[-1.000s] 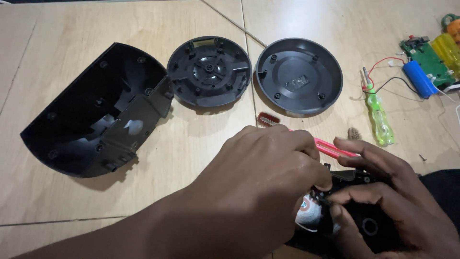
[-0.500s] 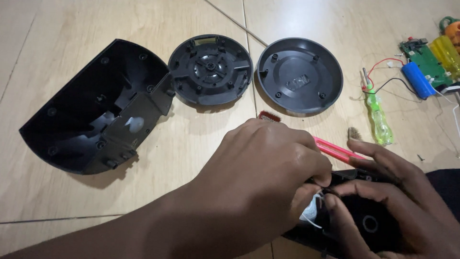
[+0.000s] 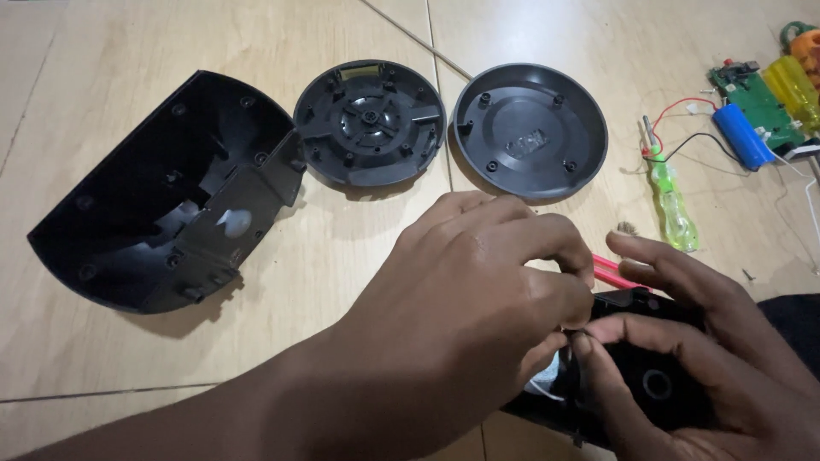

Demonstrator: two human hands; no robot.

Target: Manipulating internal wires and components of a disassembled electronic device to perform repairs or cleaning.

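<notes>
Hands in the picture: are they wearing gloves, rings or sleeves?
No. The left hand and the right hand are both bare, with no gloves, rings or watch showing. The left forearm is bare too, with no sleeve in view. The fingernails are short and plain. The right wrist runs out of the picture, so a sleeve there cannot be judged.

Single head-worn view, looking steeply down, close over both hands, wooden floor (image 3: 171, 358) beyond
</notes>
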